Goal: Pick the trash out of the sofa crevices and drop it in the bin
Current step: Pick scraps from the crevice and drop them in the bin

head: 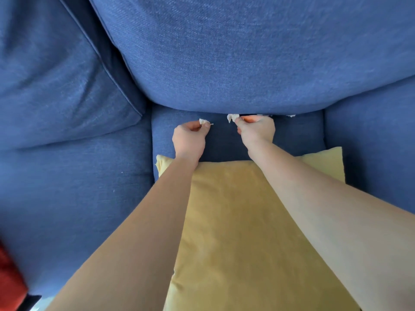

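I look down at a blue sofa (67, 198). My left hand (189, 139) is closed on a small white scrap of paper trash (203, 121), held just above the seat cushion. My right hand (256, 129) pinches another white scrap (231, 117) right at the crevice (253, 114) between the seat and the back cushion (247, 52). A third bit of white trash (291, 115) pokes out of the same crevice further right. No bin is in view.
A yellow throw pillow (235, 232) lies on the seat under my forearms. A second blue back cushion (56, 75) leans at the left. The sofa armrest (370, 142) rises on the right. Something red (9, 281) sits at the bottom left corner.
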Demonstrator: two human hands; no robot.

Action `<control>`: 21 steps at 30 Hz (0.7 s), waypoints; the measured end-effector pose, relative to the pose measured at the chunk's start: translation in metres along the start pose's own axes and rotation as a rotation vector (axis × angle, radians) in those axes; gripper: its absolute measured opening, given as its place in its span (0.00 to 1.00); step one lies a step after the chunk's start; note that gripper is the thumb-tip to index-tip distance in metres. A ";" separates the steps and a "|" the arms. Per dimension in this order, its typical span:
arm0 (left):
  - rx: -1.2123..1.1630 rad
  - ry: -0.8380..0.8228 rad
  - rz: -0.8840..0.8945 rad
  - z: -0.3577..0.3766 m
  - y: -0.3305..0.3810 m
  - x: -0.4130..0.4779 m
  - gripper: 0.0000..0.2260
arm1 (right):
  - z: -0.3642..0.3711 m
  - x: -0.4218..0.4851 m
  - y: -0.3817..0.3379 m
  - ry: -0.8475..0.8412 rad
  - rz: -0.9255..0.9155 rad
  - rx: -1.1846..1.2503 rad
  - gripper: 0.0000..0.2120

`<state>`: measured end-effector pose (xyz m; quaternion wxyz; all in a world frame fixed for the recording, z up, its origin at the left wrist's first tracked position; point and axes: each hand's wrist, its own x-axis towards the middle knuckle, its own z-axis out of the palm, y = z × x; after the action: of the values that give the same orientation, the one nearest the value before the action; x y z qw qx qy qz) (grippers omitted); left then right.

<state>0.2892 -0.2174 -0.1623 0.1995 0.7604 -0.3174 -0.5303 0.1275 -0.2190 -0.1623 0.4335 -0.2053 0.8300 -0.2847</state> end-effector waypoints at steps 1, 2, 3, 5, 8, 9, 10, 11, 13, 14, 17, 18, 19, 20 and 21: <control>0.026 -0.004 0.023 -0.002 0.000 -0.008 0.11 | -0.005 -0.005 -0.001 -0.003 0.003 -0.002 0.09; 0.047 -0.009 0.049 -0.003 0.001 -0.017 0.11 | -0.011 -0.011 -0.002 -0.007 0.000 0.002 0.08; 0.068 -0.008 0.072 -0.004 0.002 -0.025 0.11 | -0.018 -0.019 -0.004 -0.015 -0.009 0.011 0.08; 0.097 0.003 0.123 -0.005 0.008 -0.044 0.10 | -0.035 -0.035 -0.008 -0.032 -0.032 0.029 0.10; 0.134 0.026 0.203 -0.003 0.022 -0.076 0.10 | -0.065 -0.059 -0.011 -0.035 -0.062 0.035 0.10; 0.145 0.031 0.228 -0.002 0.024 -0.087 0.10 | -0.077 -0.067 -0.010 -0.033 -0.075 0.042 0.09; 0.150 0.033 0.250 0.001 0.028 -0.099 0.08 | -0.090 -0.073 -0.009 -0.029 -0.084 0.052 0.08; 0.152 0.033 0.262 0.005 0.029 -0.111 0.07 | -0.103 -0.080 -0.006 -0.024 -0.096 0.066 0.08; 0.156 0.030 0.273 0.014 0.031 -0.137 0.07 | -0.133 -0.093 0.001 -0.012 -0.117 0.094 0.07; 0.161 0.025 0.278 0.020 0.031 -0.151 0.07 | -0.149 -0.100 0.006 -0.005 -0.126 0.101 0.08; 0.153 -0.009 0.291 0.039 0.026 -0.194 0.07 | -0.200 -0.122 0.025 0.025 -0.141 0.133 0.09; 0.145 -0.023 0.296 0.047 0.024 -0.209 0.07 | -0.217 -0.130 0.033 0.032 -0.149 0.150 0.08; 0.143 -0.038 0.304 0.055 0.021 -0.224 0.07 | -0.236 -0.139 0.040 0.038 -0.161 0.160 0.06; 0.146 -0.051 0.314 0.064 0.018 -0.240 0.07 | -0.256 -0.147 0.049 0.045 -0.173 0.169 0.04; 0.151 -0.064 0.329 0.074 0.015 -0.257 0.06 | -0.276 -0.156 0.058 0.058 -0.185 0.179 0.04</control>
<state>0.1554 -0.0476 -0.0049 0.2156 0.6937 -0.4827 -0.4892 -0.0249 -0.0024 0.0216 0.3977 -0.2331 0.7909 -0.4024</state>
